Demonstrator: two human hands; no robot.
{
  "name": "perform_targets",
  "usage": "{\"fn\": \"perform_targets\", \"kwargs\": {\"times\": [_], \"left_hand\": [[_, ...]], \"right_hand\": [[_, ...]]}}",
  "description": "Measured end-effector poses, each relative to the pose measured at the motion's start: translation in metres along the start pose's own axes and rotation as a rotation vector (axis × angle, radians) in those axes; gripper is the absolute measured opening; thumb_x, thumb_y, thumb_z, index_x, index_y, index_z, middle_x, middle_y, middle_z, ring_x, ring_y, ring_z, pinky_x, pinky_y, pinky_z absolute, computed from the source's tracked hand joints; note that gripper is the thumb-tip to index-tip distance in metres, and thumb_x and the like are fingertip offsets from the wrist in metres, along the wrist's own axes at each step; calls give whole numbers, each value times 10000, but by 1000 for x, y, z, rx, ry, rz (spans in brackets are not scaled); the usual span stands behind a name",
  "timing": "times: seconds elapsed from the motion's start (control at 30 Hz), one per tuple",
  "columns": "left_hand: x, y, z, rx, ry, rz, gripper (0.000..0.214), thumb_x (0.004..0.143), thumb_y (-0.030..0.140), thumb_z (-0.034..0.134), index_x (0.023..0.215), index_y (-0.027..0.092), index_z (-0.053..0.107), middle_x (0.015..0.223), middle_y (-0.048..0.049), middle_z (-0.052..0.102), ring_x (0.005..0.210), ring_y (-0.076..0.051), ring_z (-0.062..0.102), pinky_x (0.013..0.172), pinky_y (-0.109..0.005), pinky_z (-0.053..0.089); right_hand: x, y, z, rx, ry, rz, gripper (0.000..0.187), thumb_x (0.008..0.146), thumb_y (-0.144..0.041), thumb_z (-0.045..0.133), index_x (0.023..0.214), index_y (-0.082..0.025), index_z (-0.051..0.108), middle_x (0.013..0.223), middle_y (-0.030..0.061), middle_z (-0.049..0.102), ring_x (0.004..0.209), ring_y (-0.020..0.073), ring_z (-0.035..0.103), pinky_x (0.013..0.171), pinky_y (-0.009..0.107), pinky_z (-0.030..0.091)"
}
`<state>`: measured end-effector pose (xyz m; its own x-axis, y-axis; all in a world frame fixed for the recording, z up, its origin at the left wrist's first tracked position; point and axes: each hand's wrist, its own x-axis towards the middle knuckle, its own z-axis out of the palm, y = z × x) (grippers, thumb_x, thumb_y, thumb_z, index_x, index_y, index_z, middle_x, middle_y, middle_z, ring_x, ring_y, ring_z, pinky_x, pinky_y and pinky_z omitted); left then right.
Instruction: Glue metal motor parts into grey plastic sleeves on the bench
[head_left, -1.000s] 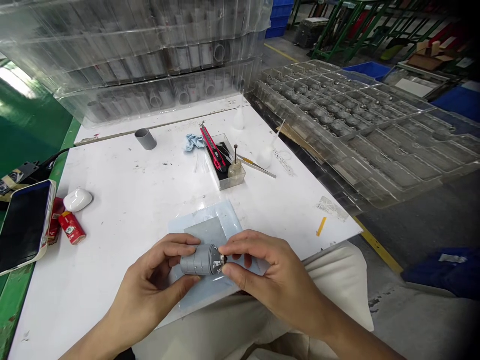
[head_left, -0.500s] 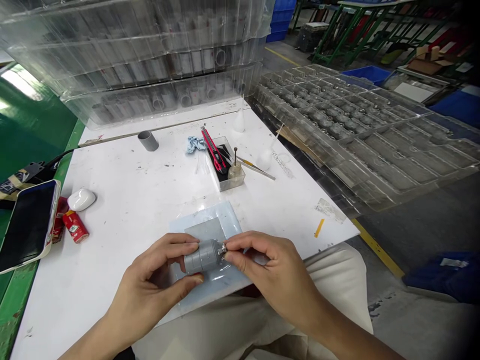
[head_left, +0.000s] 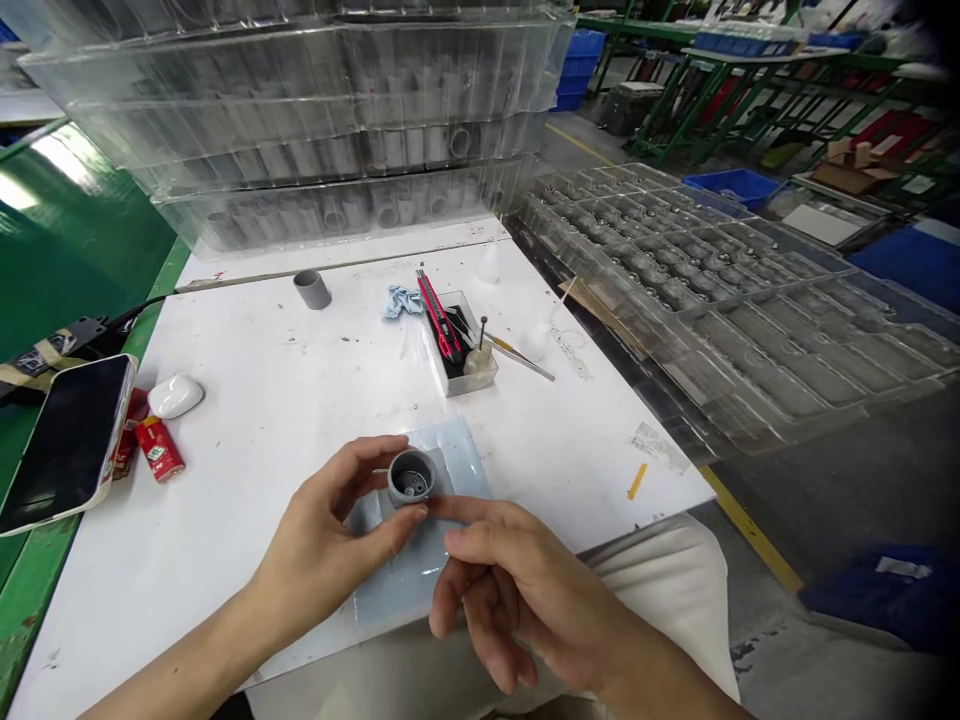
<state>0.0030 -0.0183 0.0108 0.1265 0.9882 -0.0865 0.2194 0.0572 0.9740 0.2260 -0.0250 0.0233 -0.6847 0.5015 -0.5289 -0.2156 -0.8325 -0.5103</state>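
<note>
My left hand (head_left: pixel 352 535) grips a grey cylinder (head_left: pixel 396 490) between thumb and fingers. The cylinder's open end faces up toward me, and small round details show deep inside it. Its far end and the metal fitting seen before are hidden. My right hand (head_left: pixel 517 580) is just to the right, its index fingertip at the cylinder's lower rim by my left thumb. The right thumb stands apart from that finger, and the other fingers are loosely bent with nothing visible in them. Beneath both hands lies a light blue pad (head_left: pixel 461 460) with a grey patch on it.
A loose grey tube (head_left: pixel 312 291) stands further back. A small box (head_left: pixel 487 383) holds a red utility knife (head_left: pixel 441 318) and a small bottle, with tweezers (head_left: pixel 521 357) beside it. A phone (head_left: pixel 64 440) lies left. Clear trays (head_left: pixel 765 270) sit right; stacked trays (head_left: pixel 330 130) rise behind.
The cylinder has turned from lying sideways to showing its open end upward. My right hand has let go of the metal fitting and spread its fingers, moving slightly down.
</note>
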Motion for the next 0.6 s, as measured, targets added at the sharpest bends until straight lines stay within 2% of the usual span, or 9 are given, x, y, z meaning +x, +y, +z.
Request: {"fn": "perform_targets", "kwargs": {"times": [0.1, 0.17, 0.2, 0.23, 0.3, 0.4, 0.43, 0.5, 0.6], "left_hand": [[0, -5, -2, 17, -23, 28, 392, 928, 262, 821, 1266, 417, 698, 1277, 56, 732, 1187, -163, 695, 1087, -282, 573], [-1, -9, -4, 21, -37, 52, 411, 925, 247, 824, 1273, 417, 686, 1277, 50, 718, 1202, -167, 682, 1082, -283, 563], [-2, -10, -4, 26, -51, 72, 419, 924, 234, 822, 1274, 414, 678, 1279, 45, 709, 1206, -171, 676, 1071, -286, 560], [-2, -11, -5, 32, -69, 94, 425, 924, 218, 818, 1273, 410, 669, 1278, 40, 701, 1208, -174, 670, 1060, -290, 557], [-2, -13, -5, 35, -101, 135, 434, 921, 190, 807, 1267, 404, 654, 1268, 32, 688, 1203, -181, 662, 1040, -301, 550], [-1, -14, -3, 28, -129, 164, 445, 905, 173, 808, 1255, 394, 645, 1257, 25, 683, 1200, -195, 659, 1043, -329, 537], [0, -13, -3, 30, -138, 165, 455, 903, 169, 807, 1263, 391, 640, 1254, 23, 686, 1196, -199, 661, 1044, -340, 532], [0, -12, -2, 37, -149, 159, 478, 902, 164, 806, 1285, 389, 628, 1255, 19, 694, 1193, -205, 664, 1048, -356, 523], [0, -11, -2, 37, -155, 141, 457, 913, 163, 791, 1286, 369, 626, 1245, 14, 700, 1176, -207, 667, 1032, -360, 522]], "right_hand": [[-8, -1, -4, -118, 32, 34, 541, 1023, -396, 559, 1513, -172, 524, 886, 91, 817, 427, 97, 648, 344, 146, 431], [-14, -7, -9, -292, 138, 37, 613, 1024, -448, 595, 1564, -185, 468, 910, 91, 823, 456, 109, 660, 375, 169, 448], [-17, -13, -13, -405, 225, -7, 612, 1021, -478, 616, 1544, -183, 497, 901, 81, 820, 474, 108, 658, 401, 181, 460], [-18, -20, -16, -527, 333, -94, 587, 1013, -504, 637, 1496, -181, 553, 880, 65, 811, 500, 107, 656, 436, 192, 473], [-15, -40, -22, -778, 586, -387, 493, 996, -533, 669, 1348, -188, 676, 813, 22, 774, 555, 103, 632, 512, 216, 485], [2, -75, -26, -1065, 887, -862, 452, 970, -503, 711, 1320, -216, 702, 760, -21, 723, 625, 125, 613, 628, 270, 498], [9, -86, -26, -1147, 940, -957, 464, 957, -484, 729, 1333, -215, 701, 774, -22, 725, 640, 134, 618, 654, 288, 498], [22, -105, -24, -1310, 975, -1046, 396, 941, -434, 749, 1263, -204, 753, 831, -1, 755, 686, 154, 651, 708, 317, 504], [30, -120, -23, -1471, 956, -1114, 189, 949, -361, 741, 993, -204, 835, 893, 30, 797, 753, 178, 696, 750, 331, 516]]}}
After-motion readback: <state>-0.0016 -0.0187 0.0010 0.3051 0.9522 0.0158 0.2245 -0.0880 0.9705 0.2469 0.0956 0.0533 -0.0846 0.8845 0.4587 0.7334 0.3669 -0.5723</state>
